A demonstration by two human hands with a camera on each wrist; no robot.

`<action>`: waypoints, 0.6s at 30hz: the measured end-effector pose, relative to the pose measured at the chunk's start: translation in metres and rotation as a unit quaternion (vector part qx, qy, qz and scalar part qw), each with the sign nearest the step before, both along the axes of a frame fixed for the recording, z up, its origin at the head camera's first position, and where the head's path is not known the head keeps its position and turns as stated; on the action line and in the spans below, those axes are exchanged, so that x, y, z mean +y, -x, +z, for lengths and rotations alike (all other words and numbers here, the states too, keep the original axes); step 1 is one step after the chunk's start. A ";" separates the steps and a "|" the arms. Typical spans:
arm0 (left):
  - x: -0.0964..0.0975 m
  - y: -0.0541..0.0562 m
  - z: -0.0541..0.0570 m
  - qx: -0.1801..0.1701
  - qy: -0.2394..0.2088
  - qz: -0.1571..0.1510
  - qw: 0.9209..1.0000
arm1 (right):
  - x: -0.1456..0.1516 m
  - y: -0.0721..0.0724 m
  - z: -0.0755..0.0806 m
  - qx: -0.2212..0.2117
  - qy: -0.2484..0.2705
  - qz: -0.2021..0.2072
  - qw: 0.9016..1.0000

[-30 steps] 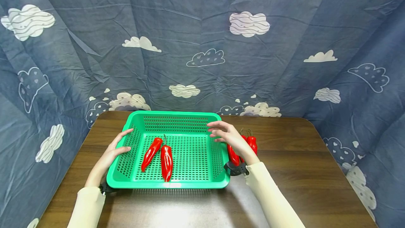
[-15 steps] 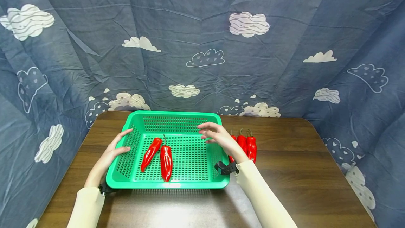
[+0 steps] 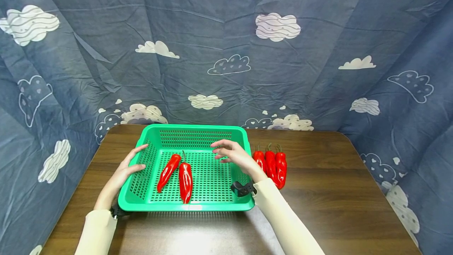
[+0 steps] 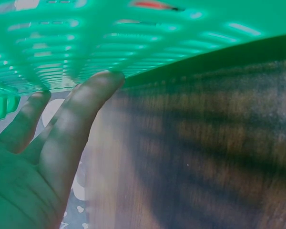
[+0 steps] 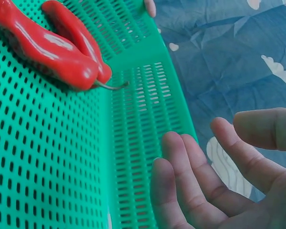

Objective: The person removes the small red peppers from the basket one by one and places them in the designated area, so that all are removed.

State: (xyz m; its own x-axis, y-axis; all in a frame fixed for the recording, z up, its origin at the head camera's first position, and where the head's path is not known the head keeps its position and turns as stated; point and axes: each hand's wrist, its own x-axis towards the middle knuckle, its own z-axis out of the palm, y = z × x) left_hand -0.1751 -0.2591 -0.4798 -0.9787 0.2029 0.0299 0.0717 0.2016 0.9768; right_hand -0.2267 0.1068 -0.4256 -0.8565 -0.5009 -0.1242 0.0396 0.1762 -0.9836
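Observation:
A green plastic basket with slotted walls stands on the table. Two shiny red peppers, a left one and a right one, lie on its floor, left of centre. My left hand is at the basket's left rim, fingers and thumb spread and fairly straight across it; in the left wrist view they reach up along the slotted wall. Over the basket's right part hovers my right hand, fingers loosely bent and nothing between them. The right wrist view shows its fingers in front of the far wall.
Three more red peppers lie side by side on the brown wooden table, just right of the basket. A blue curtain with white clouds hangs behind and around the table.
My right hand has moved left from beside the basket's right rim to over its inside, uncovering the three peppers on the table. My left hand and the basket stay almost still.

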 end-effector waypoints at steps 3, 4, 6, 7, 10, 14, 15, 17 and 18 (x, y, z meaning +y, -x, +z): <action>0.000 0.000 0.000 -0.002 0.002 0.001 1.000 | -0.005 0.000 -0.001 -0.001 0.001 0.005 1.000; 0.000 0.000 0.000 -0.002 0.003 0.001 1.000 | -0.007 0.000 -0.002 -0.002 0.000 0.007 1.000; -0.001 0.001 -0.001 -0.006 0.005 0.001 1.000 | -0.011 0.001 -0.002 -0.006 -0.001 0.009 1.000; -0.001 0.001 -0.001 -0.007 0.006 0.001 1.000 | -0.013 0.000 -0.002 -0.010 -0.002 0.011 1.000; -0.001 0.000 -0.001 -0.010 0.007 0.001 1.000 | -0.019 0.001 -0.004 -0.015 -0.012 0.015 1.000; -0.001 0.000 -0.001 -0.009 0.002 0.001 1.000 | -0.026 0.001 -0.005 -0.022 -0.026 0.018 0.999; -0.001 0.000 -0.001 -0.009 0.001 0.000 1.000 | -0.028 0.001 -0.006 -0.023 -0.027 0.019 0.999; -0.001 0.000 -0.001 -0.008 0.003 0.000 1.000 | -0.030 0.001 -0.006 -0.026 -0.030 0.017 0.999; 0.000 0.000 0.000 -0.009 0.003 0.000 1.000 | -0.031 0.001 -0.006 -0.025 -0.033 0.017 0.999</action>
State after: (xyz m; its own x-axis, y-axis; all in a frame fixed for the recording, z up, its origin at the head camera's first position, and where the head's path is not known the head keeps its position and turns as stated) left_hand -0.1750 -0.2595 -0.4802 -0.9791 0.2031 0.0112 0.0544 0.2082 0.9766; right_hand -0.2276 0.0755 -0.4318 -0.8308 -0.5195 -0.1995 0.0805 0.2426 -0.9668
